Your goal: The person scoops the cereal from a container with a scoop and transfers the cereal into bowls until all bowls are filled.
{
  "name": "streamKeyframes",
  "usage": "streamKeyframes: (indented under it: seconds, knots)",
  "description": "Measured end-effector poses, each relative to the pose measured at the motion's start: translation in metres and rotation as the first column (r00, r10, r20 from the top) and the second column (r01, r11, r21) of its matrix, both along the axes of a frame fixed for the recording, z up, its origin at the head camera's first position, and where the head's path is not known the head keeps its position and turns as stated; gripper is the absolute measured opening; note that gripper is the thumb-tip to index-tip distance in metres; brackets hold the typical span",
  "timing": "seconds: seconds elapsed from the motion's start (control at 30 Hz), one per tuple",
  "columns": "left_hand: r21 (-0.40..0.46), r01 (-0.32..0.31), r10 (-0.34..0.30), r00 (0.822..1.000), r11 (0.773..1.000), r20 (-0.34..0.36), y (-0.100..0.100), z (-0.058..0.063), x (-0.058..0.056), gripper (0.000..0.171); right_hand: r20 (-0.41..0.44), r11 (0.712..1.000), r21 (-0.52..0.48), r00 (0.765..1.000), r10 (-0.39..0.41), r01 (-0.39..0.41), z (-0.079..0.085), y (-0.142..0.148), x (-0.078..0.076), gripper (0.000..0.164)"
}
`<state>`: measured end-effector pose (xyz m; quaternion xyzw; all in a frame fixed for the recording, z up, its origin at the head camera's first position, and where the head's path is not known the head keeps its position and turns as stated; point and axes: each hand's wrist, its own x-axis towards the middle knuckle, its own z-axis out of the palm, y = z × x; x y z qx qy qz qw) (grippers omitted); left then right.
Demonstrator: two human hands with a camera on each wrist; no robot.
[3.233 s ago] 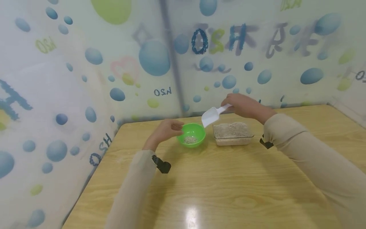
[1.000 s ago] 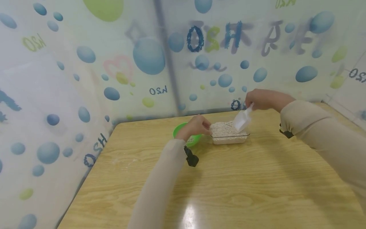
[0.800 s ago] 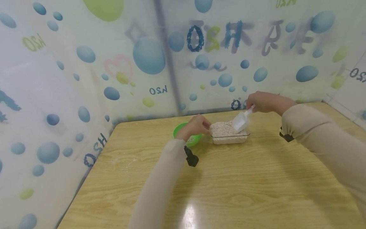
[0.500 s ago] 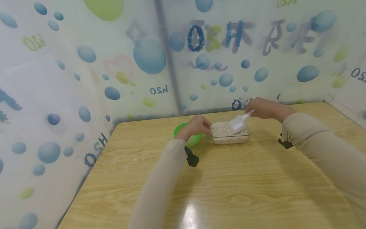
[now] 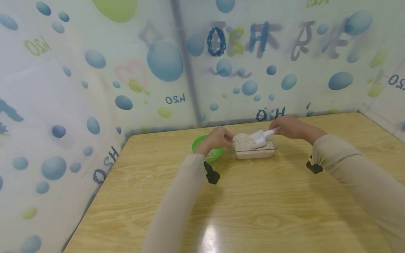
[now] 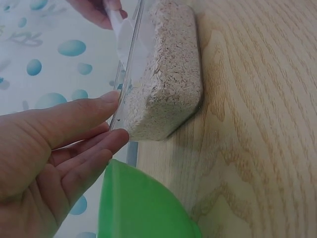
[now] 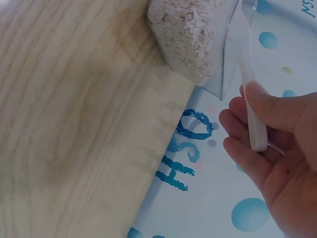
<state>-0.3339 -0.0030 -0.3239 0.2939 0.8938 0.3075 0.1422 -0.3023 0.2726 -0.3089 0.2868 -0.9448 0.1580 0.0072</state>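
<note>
A clear rectangular container [image 5: 253,155] full of oat flakes [image 5: 242,141] stands near the table's far edge. My left hand [image 5: 218,137] pinches the container's left rim between thumb and fingers, as the left wrist view shows. My right hand [image 5: 289,127] grips the handle of a white scoop [image 5: 260,137]; its blade lies in the oats at the container's right half, tilted down to the left. Left of the container sits a green bowl [image 5: 197,141] with a few oat flakes at its bottom, partly hidden behind my left hand.
The wooden table [image 5: 240,203] reaches to a wall [image 5: 133,45] patterned with blue and green bubbles at the back and left. Black cameras are strapped at both wrists. Some faint white marks lie on the table's left side.
Earlier the scoop was over the bowl and the left hand beside it. Since then both hands went to the container; the right hand lowered, flattening the scoop and pushing it leftward into the oats.
</note>
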Motion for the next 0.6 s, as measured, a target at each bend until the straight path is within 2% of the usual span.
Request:
streamKeyframes:
  seconds: [0.07,0.1,0.23,0.3,0.47,0.6]
  knots:
    - [0.002,-0.003,0.003,1.000,1.000,-0.001,0.000,0.000,0.000,0.032,0.007,1.000,-0.019,1.000,0.006,-0.006,-0.003,0.001,0.000,0.015]
    - [0.003,-0.006,0.006,1.000,1.000,0.003,0.000,0.000,0.000,0.037,0.013,1.000,-0.024,1.000,0.004,-0.004,-0.005,0.001,0.000,0.015]
    - [0.000,0.003,-0.003,1.000,1.000,-0.002,0.000,0.000,-0.001,0.025,0.035,0.998,-0.046,0.999,-0.028,0.029,-0.010,0.002,0.001,0.017]
    - [-0.001,-0.001,0.001,1.000,1.000,-0.001,0.001,0.001,-0.001,0.026,0.033,0.997,-0.053,0.998,-0.046,0.048,-0.012,0.003,0.003,0.018]
    - [0.004,-0.023,0.023,1.000,1.000,0.021,0.001,0.002,0.001,0.043,0.010,0.996,-0.073,0.998,-0.058,0.059,-0.017,0.006,0.007,0.020]
    - [0.003,-0.026,0.026,0.999,1.000,0.024,0.000,0.002,0.001,0.044,0.009,0.993,-0.094,0.998,-0.066,0.066,-0.019,0.008,0.010,0.022]
